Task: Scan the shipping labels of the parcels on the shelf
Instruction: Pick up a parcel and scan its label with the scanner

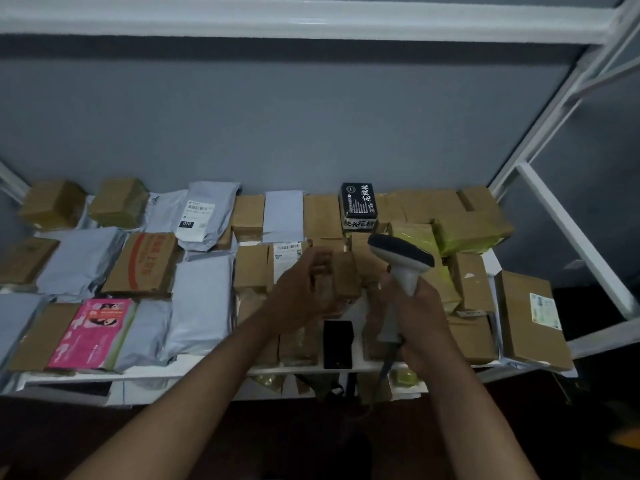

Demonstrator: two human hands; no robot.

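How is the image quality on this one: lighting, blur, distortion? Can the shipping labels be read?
Head view: dim, flat light, with the floor below the shelf nearly black; wide-angle bending curves the shelf frame; the left hand is motion-blurred over a small brown parcel; the right hand and scanner are sharper; the label on the grey mailer shows only "010", the rest too soft to read.

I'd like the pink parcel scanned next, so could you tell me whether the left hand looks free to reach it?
Probably not yet. The left hand is holding a small brown box in the middle of the shelf. The pink parcel lies uncovered at the front left, so nothing else blocks it.
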